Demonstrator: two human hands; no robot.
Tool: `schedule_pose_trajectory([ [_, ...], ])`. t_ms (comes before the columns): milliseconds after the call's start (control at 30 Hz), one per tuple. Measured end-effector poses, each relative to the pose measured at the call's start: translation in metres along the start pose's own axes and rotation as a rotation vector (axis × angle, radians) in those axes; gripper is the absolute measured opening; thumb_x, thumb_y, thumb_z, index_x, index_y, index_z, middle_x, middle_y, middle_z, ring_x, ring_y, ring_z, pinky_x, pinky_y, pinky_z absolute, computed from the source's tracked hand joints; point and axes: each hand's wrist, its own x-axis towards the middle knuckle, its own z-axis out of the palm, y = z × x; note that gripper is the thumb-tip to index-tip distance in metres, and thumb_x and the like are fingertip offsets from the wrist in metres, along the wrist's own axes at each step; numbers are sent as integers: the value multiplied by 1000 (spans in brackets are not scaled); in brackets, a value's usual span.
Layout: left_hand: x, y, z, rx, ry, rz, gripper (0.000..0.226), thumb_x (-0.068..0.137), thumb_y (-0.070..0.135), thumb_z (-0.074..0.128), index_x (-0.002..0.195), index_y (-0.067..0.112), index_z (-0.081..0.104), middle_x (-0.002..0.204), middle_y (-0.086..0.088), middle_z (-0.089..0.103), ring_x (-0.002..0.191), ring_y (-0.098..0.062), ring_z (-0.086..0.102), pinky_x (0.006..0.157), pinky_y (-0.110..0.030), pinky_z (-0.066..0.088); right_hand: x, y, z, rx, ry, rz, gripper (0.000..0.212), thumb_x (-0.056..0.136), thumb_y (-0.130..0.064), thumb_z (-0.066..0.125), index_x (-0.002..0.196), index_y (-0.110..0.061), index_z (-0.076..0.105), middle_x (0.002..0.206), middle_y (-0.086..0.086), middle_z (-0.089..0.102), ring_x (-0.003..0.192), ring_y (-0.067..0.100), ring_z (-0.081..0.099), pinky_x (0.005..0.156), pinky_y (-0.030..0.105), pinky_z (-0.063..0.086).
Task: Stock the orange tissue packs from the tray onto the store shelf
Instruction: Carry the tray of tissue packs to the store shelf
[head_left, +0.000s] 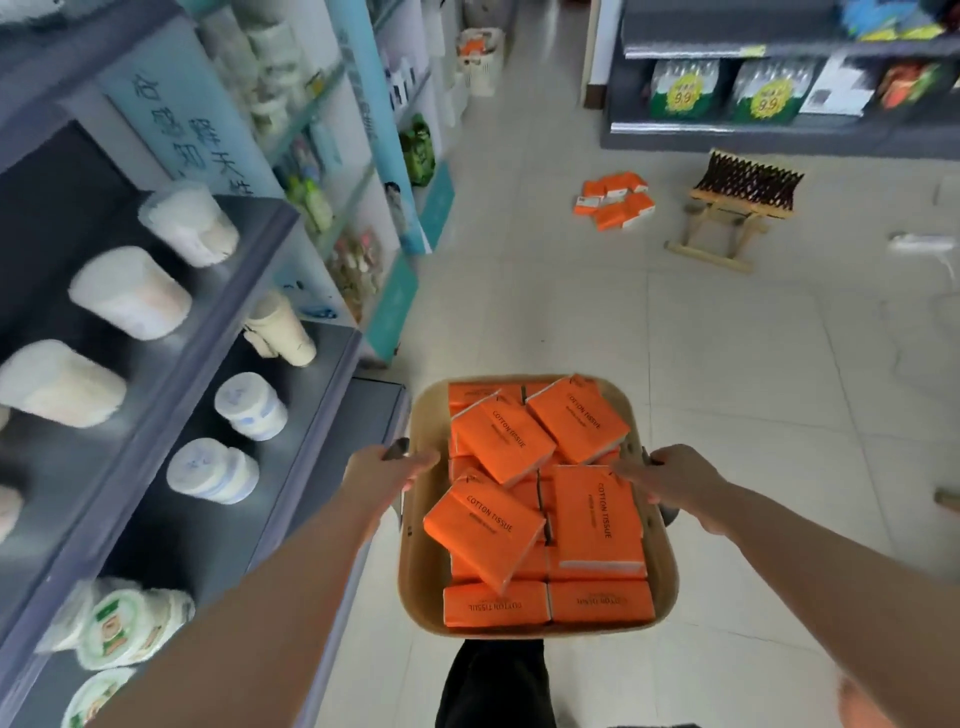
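Orange tissue packs (545, 499) heaped in tray (667, 582)

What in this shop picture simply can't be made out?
Head view:
- Lower orange tissue packs: buried under the top ones in the tray; count unknown.
- Fingertips of left hand and right hand: wrapped round the tray handles.
- Floor packs: too small to count.
- Goods on the far shelf: blurred.

Both hands, left (387, 470) and right (670, 475), hold the tray (423, 561) of orange tissue packs (597, 519).
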Motion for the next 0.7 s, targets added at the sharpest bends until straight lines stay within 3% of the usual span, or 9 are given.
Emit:
schedule_pose_trajectory([
  [100, 49, 54, 21, 39, -57, 17, 36, 75, 28, 78, 93, 3, 59, 87, -13, 62, 80, -21, 58, 62, -25, 39, 40, -24, -32, 17, 33, 51, 39, 83, -44, 68, 71, -8, 60, 61, 3, 63, 57, 19, 60, 54, 27, 48],
  [267, 124, 142, 56, 119, -121, 38, 47, 73, 31, 80, 103, 1, 61, 99, -16, 67, 89, -24, 62, 74, -30, 46, 102, -58, -92, 64, 84, 101, 38, 82, -44, 68, 75, -7, 62, 68, 7, 64, 60, 22, 61, 55, 28, 49],
  [367, 162, 193, 84, 168, -131, 79, 39, 74, 33, 79, 94, 5, 60, 90, -13, 64, 87, -26, 61, 75, -32, 47, 141, -71, -131, 115, 100, 108, 40, 81, -44, 70, 77, -5, 63, 69, 7, 66, 62, 23, 63, 61, 30, 51],
  [533, 218, 281, 143, 172, -127, 114, 33, 75, 25, 79, 85, 6, 54, 74, -9, 53, 72, -21, 51, 64, -26, 40, 215, -94, -213, 185, 91, 64, 38, 83, -39, 69, 66, -9, 55, 62, 4, 59, 55, 18, 56, 50, 24, 42],
  [700, 265, 372, 204, 180, -79, 91, 37, 72, 29, 82, 89, 3, 61, 82, -12, 62, 78, -24, 58, 75, -33, 45, 283, -118, -309, 191, 71, 70, 36, 84, -41, 68, 73, -7, 59, 65, 4, 59, 58, 16, 56, 50, 24, 40],
])
